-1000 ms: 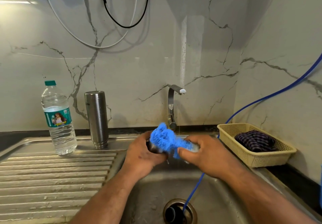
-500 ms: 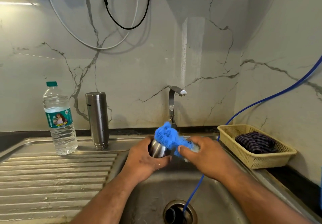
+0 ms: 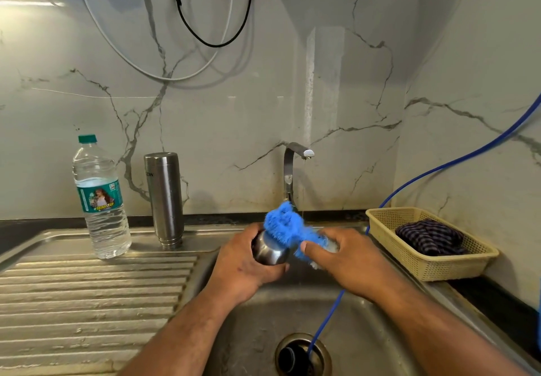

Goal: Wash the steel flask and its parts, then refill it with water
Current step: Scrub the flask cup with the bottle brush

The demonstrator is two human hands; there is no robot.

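Over the sink (image 3: 366, 331), the left hand (image 3: 243, 264) holds a steel flask part (image 3: 269, 251) in a closed grip, and the right hand (image 3: 345, 258) presses a blue scrubber (image 3: 285, 224) on it — the washing step, I judge. Next comes a rinse under the tap (image 3: 295, 159) — the shiny flask body (image 3: 165, 200) waits upside down on the bench (image 3: 87, 282).

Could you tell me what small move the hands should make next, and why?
Probably turn the steel cap a little in the left hand so the right hand can rub the blue scrubber over its bare lower side; only the top is covered.
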